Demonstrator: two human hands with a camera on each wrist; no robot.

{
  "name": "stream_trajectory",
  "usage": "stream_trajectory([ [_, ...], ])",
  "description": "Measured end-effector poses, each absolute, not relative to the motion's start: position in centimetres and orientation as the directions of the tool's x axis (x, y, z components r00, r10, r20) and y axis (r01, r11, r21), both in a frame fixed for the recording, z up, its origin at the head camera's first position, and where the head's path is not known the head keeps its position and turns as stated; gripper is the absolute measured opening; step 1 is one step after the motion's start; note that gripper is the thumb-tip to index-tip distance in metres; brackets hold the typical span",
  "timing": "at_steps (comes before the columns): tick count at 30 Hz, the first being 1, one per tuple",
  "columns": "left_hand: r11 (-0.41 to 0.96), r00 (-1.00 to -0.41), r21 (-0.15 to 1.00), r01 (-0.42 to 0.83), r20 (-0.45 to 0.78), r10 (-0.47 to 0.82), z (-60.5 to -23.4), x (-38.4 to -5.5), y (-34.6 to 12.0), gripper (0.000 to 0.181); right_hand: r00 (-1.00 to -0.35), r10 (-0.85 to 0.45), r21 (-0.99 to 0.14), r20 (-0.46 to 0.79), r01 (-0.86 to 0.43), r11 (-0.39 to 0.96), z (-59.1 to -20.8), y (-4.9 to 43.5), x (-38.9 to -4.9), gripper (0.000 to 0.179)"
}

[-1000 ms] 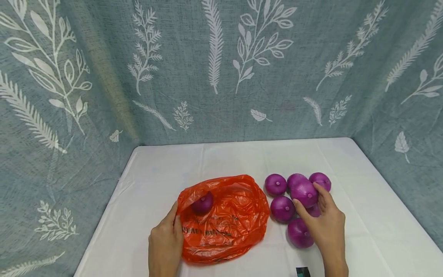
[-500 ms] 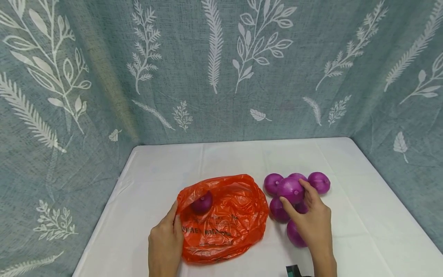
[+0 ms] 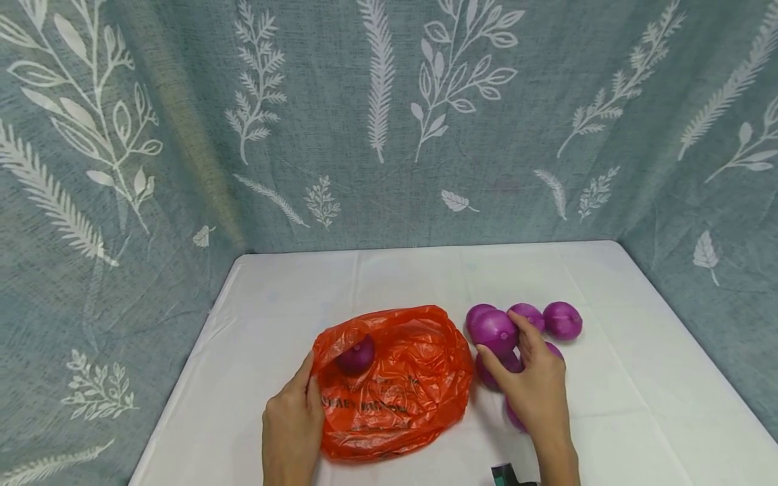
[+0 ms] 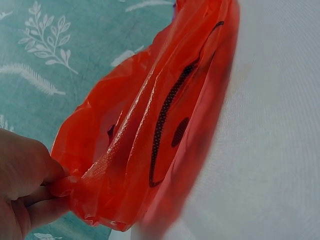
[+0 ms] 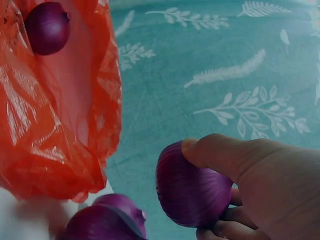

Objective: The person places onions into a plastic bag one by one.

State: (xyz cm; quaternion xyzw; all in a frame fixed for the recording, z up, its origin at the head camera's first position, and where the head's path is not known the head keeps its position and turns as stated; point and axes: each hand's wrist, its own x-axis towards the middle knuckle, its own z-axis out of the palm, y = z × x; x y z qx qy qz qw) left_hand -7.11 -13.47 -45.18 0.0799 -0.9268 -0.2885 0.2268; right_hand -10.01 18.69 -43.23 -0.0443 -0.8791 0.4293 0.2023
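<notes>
My left hand pinches the left rim of a red plastic bag, which lies with its mouth spread; the left wrist view shows thumb and fingers on the gathered film. One purple onion rests inside the bag. With thumb and fingers, my right hand holds another purple onion above the loose ones, just right of the bag. In the right wrist view this held onion hangs apart from the bag.
Several more purple onions lie right of the bag, among them one at the far right and one partly covered by my hand. A white cloth covers the table. Patterned blue-green curtain stands behind and at both sides.
My right hand has moved left with the onion, from over the middle of the loose onions toward the bag. My left hand stays on the bag's rim.
</notes>
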Motion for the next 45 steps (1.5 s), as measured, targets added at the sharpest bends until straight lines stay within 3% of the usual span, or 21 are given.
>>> stream_trajectory([
  [6,0.817,-0.887,0.576,-0.030,0.362,-0.288,-45.2,-7.1,-13.4,0.043,-0.934,0.235,-0.793,0.268,-0.075,0.605,-42.9,18.2,-10.1,0.080],
  [26,0.817,-0.891,0.576,-0.028,0.356,-0.282,-45.3,-7.2,-13.3,0.043,-0.946,0.131,-0.782,0.296,-0.161,0.602,-43.0,15.2,-10.8,0.077],
  [45,0.819,-0.886,0.574,-0.004,0.379,-0.269,-45.4,-7.4,-13.2,0.043,-0.979,0.077,-0.803,0.187,-0.107,0.586,-43.5,11.4,-11.3,0.075],
])
